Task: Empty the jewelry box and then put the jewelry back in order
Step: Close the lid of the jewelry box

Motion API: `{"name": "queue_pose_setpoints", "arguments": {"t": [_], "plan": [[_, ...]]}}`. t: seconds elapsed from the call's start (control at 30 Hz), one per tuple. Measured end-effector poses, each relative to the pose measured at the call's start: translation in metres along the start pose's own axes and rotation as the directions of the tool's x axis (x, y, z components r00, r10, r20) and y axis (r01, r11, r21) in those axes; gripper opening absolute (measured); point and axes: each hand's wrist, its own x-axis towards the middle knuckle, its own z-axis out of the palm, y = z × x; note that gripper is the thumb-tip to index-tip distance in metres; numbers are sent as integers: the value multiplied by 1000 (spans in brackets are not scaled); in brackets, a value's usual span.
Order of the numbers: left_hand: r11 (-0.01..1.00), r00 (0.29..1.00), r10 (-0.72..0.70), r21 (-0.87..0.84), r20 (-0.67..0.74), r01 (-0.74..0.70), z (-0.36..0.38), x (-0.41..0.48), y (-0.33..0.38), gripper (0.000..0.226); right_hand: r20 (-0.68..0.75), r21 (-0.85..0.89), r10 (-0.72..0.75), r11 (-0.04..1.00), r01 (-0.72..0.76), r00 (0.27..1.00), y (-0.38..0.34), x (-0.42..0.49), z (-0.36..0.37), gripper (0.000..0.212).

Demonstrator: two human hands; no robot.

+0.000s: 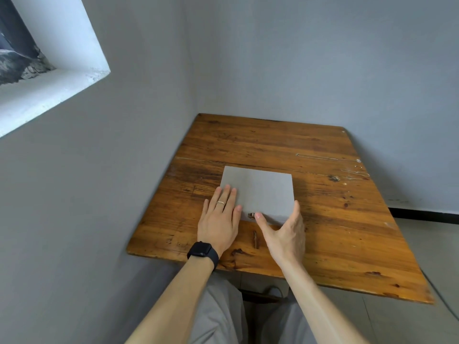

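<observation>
Flat left hand (219, 219) steadies the closed grey jewelry box (263, 192) on the bench (335, 232) while the empty, spread right hand (285, 232) hovers at its clasp (251, 215).

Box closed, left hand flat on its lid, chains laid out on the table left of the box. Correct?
One thing is off: the chains lie right of the box, toward the far right edge of the table, not left. The head view shows it. The rest holds: the box is closed and the left hand lies flat on its lid.
</observation>
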Motion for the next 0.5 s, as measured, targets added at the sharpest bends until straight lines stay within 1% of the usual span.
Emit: {"name": "queue_pose_setpoints", "arguments": {"t": [0.17, 0.37, 0.5], "plan": [[1000, 1000, 4, 23, 15, -5, 1, 1, -2, 54, 11, -6, -31, 1000, 31, 999, 3, -2, -2, 117], [997, 1000, 8, 82, 22, -10, 0, 0, -2, 55, 24, -79, -67, 995, 69, 997, 7, -4, -1, 126], [994, 1000, 20, 111, 24, -23, -1, 2, 0, 56, -16, -96, -66, 993, 64, 998, 4, -5, 1, 125]]}}
